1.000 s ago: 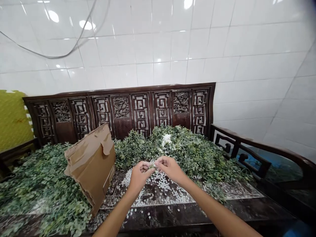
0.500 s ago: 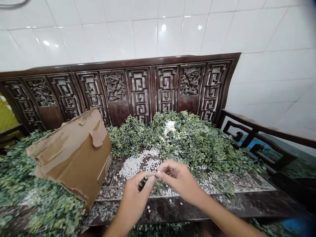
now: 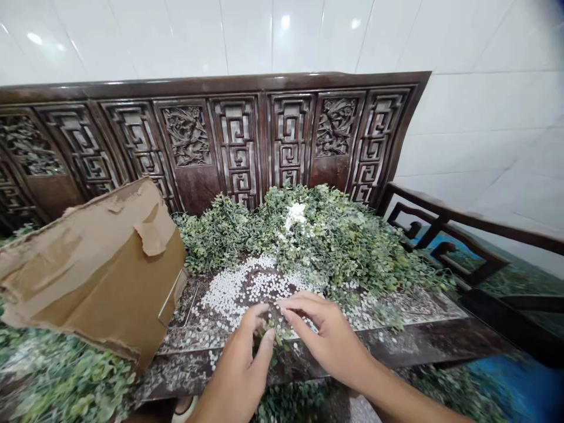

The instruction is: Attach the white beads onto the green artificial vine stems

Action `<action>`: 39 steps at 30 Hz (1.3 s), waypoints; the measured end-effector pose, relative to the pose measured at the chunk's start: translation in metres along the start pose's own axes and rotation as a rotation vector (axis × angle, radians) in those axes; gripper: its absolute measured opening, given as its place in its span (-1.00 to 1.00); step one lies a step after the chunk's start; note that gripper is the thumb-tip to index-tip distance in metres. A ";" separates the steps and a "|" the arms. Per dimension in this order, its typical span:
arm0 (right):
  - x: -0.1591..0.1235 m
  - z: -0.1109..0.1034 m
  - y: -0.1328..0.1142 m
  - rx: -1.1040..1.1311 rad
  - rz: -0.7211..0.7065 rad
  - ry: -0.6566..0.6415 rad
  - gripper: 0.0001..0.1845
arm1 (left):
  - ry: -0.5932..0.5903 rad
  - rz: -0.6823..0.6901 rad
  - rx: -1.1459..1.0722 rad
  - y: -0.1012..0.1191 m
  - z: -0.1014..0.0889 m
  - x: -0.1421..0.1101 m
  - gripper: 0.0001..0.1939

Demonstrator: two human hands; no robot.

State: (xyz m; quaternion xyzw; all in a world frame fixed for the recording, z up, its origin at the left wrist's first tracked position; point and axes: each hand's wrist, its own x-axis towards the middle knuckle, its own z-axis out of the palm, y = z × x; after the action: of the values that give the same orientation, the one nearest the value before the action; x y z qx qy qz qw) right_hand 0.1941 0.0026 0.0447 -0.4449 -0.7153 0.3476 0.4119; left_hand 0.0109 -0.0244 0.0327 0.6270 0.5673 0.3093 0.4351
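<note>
My left hand (image 3: 247, 349) is curled around a small green leafy sprig (image 3: 278, 339), its thumb and forefinger parted at the tips. Close by on the right, my right hand (image 3: 326, 332) has thumb and forefinger drawn nearly together; anything between them is too small to make out. Just beyond both hands, many small white round pieces (image 3: 227, 294) lie scattered over the dark wooden bench seat (image 3: 194, 367). A large heap of green artificial foliage (image 3: 352, 241) rises behind them, with a white cluster (image 3: 295, 215) on top.
A torn cardboard box piece (image 3: 110, 276) stands tilted on the left, with more foliage (image 3: 79, 376) in front of it. The carved bench back (image 3: 238, 147) runs behind, and an armrest (image 3: 467, 217) bounds the right. Something blue (image 3: 506, 382) lies below the seat.
My fingertips, which met before, have come apart, with a gap between the two hands. The view has shifted, so the bench and cardboard sit further left and higher.
</note>
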 end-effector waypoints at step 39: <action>0.001 -0.008 -0.002 0.372 0.098 -0.213 -0.84 | 0.079 -0.010 -0.190 0.028 0.004 -0.001 -0.78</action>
State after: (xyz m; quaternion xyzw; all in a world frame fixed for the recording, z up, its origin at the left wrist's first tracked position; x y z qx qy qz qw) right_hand 0.2004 0.0035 0.0497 -0.3565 -0.6557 0.5382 0.3916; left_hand 0.0262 -0.0257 0.0561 0.5673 0.5553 0.3839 0.4717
